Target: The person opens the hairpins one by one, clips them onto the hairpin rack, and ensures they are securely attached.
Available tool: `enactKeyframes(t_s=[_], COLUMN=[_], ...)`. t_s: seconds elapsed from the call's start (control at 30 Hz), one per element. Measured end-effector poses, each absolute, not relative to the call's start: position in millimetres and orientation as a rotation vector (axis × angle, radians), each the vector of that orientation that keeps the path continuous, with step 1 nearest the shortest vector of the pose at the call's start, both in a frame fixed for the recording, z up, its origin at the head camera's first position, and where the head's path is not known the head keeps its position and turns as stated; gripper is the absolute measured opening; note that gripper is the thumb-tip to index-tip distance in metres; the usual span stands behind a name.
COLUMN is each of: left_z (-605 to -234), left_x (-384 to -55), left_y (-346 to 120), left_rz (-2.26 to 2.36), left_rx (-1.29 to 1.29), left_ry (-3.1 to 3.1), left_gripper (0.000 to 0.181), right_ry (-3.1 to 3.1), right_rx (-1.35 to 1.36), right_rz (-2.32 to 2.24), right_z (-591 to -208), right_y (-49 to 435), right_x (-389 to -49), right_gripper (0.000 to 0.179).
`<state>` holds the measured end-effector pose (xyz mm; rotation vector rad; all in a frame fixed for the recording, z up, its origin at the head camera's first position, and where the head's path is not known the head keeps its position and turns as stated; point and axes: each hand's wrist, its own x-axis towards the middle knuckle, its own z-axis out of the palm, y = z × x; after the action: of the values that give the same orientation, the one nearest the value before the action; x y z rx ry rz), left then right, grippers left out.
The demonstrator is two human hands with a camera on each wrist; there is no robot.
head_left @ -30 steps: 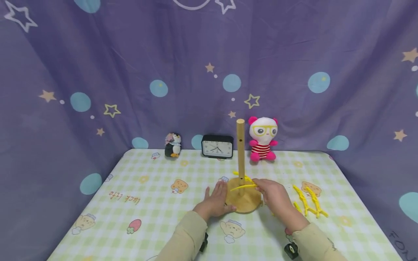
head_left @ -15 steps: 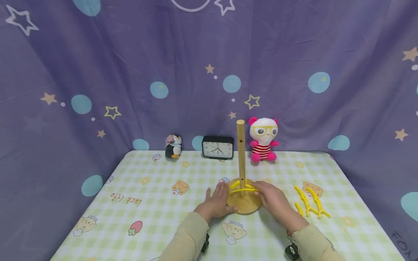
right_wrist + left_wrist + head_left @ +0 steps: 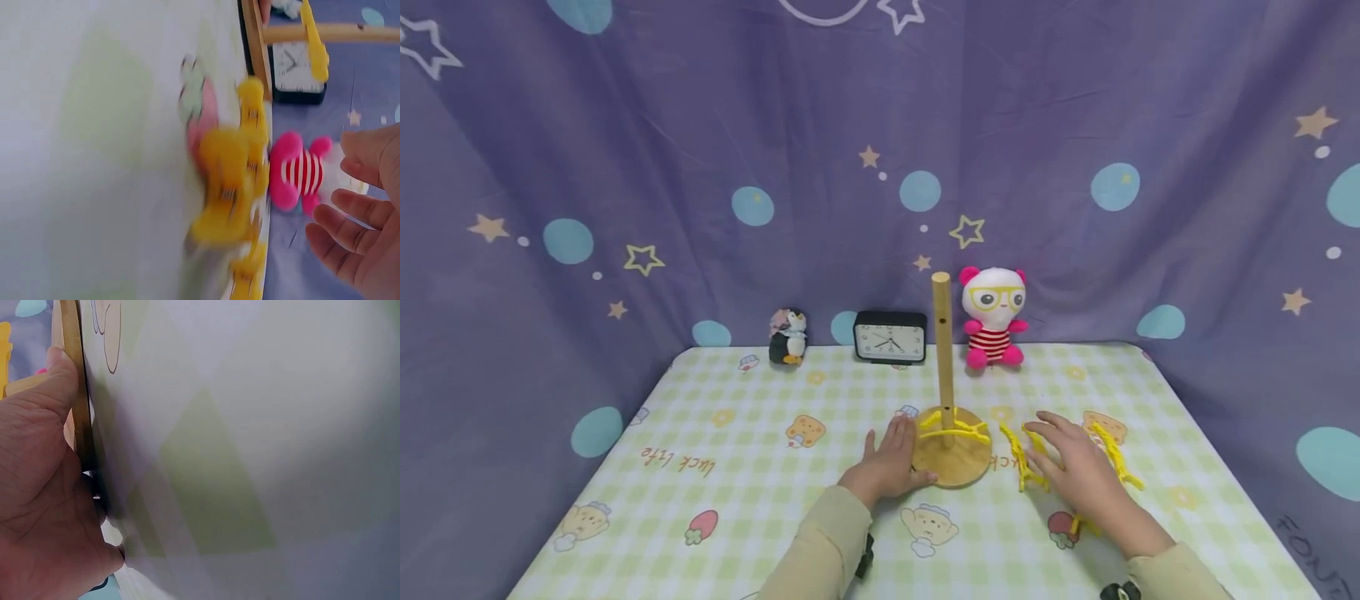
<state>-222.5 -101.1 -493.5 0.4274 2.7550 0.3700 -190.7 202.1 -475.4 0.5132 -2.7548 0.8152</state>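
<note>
One yellow piece (image 3: 317,59) is crossing the wooden stand (image 3: 944,362) low on its post, and the round base (image 3: 951,468) is resting near the middle of the table (image 3: 835,392). From my head I'm seeing that piece against the base; my right wrist's view is showing it side-on, sitting clear above the base. My left hand (image 3: 886,468) is lying against the base's left rim, fingers straight and close together, thumb apart from them; my left wrist's view is showing the thumb lying over the rim. My right hand (image 3: 1078,471) is hovering above some loose yellow pieces (image 3: 253,115) toward the table's right edge, its fingers apart and curving loosely. From my head they're seeming to meet; my right wrist's view is showing a gap between. Along the back edge, a penguin toy (image 3: 788,339), a clock (image 3: 890,340) and a pink-and-white plush (image 3: 994,312) are sitting before a purple curtain (image 3: 820,150).
</note>
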Motion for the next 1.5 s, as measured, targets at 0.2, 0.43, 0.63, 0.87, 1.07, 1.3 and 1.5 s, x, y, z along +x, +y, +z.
enactKeyframes(t_s=[0.2,0.43,0.63,0.87,1.07,1.3,1.5], left_z=[-490,-503,-501,-490,-484,-491,-498], left_x=[-221,-229,-227,-223,-221,-224,-227], left_y=[-103,-103,-103,-101,-101,-100,-101], left_rz=[0.347,0.374,0.383,0.394,0.388,0.395,0.365], left_rx=[0.419,0.419,0.424,0.434,0.422,0.398,0.386], left_ry=[2.753,2.742,2.746,2.739,2.731,2.714,2.715], left_gripper=[0.099,0.101,0.101,0.098,0.098,0.101,0.102], right_ry=[-2.748,-2.798,-2.935,-3.064,-3.153,-3.243,-3.248], right_rx=[0.408,0.31,0.195,0.129,0.074,0.038,0.046], right_rz=[0.781,0.69,0.632,0.649,0.644,0.597,0.564], right_z=[-482,-488,-493,-496,-496,-497,-498], right_y=[242,274,292,301,304,304,305], right_x=[-183,-176,-179,-184,-191,-197,-199], right_gripper=[0.037,0.042,0.064,0.091,0.089,0.08,0.08])
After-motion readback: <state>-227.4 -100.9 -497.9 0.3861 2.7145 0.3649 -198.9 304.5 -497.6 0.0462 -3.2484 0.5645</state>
